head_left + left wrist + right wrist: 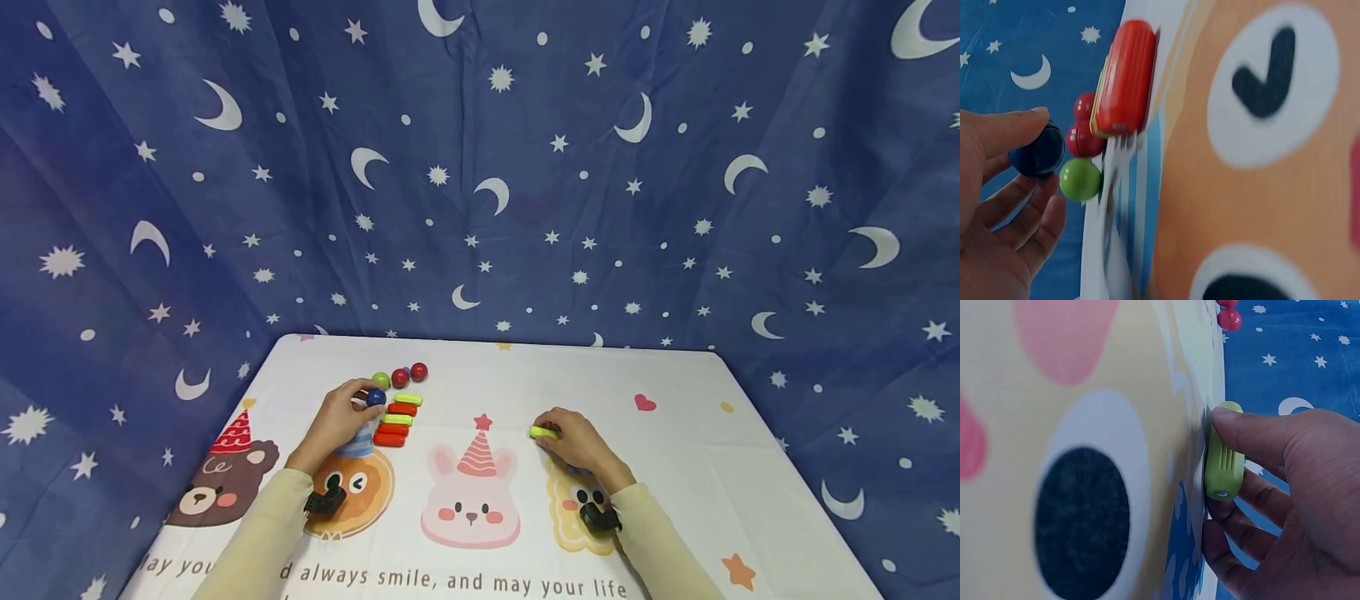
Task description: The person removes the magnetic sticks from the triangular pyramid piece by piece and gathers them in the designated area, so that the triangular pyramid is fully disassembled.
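Observation:
My left hand (337, 422) pinches a dark blue ball (376, 397) between thumb and fingers, beside the far end of a row of bars. In the left wrist view the thumb lies over the blue ball (1038, 152). At the right, my right hand (572, 439) pinches a yellow-green grooved plastic bar (543, 432) at the tabletop. The right wrist view shows a small hole in the near end of this bar (1225, 453). Several red and yellow-green bars (390, 439) lie in a column right of my left hand.
Behind the column sit a green ball (381, 381), two red balls (419, 372) and another blue ball, mostly hidden. The white tablecloth (480, 375) carries printed animals and lettering. A blue curtain (480, 208) with moons and stars hangs behind the table and along both sides.

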The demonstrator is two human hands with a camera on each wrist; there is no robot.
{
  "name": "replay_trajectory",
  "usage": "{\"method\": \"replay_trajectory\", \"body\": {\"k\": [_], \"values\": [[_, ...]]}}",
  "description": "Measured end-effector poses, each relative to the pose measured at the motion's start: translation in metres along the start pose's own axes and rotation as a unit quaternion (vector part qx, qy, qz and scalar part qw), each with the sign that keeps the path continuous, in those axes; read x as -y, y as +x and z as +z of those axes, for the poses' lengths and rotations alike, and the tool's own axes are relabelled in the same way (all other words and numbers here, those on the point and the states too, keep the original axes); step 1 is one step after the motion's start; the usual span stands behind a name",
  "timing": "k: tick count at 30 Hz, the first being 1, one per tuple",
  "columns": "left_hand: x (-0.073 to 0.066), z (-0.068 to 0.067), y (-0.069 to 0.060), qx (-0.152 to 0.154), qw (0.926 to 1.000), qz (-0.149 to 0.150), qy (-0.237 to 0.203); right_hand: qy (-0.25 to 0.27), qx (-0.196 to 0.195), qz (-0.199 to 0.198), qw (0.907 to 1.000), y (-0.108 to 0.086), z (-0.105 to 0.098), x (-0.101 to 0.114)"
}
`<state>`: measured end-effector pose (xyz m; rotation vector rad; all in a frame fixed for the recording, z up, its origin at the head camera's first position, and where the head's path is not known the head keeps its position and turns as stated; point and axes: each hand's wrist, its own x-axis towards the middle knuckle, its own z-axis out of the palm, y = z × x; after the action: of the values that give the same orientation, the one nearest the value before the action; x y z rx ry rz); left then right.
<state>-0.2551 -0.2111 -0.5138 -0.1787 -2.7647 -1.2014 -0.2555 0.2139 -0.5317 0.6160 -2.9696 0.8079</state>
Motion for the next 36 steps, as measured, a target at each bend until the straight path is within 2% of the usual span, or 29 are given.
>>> {"method": "replay_trajectory", "body": {"k": [10,13,21,30,36], "values": [[0.013,-0.005,0.004,0.014,0.9989,-0.043,-0.011,-0.001,0.001,0.002,1.0,-0.002,0.002,-0.001],[0.016,-0.005,0.007,0.015,0.9989,-0.043,-0.011,-0.003,0.004,0.002,1.0,-0.002,0.003,-0.002],[0.023,-0.007,0.015,-0.003,0.9986,-0.05,0.016,0.0,-0.002,-0.005,1.0,-0.002,0.002,-0.001],[0.03,-0.006,0.019,-0.002,0.9967,-0.08,0.011,0.003,0.002,0.001,1.0,-0.001,0.001,0.001],[0.034,-0.006,0.023,-0.001,0.9971,-0.075,0.009,0.0,0.007,-0.001,1.0,0.0,0.001,0.001]]}}
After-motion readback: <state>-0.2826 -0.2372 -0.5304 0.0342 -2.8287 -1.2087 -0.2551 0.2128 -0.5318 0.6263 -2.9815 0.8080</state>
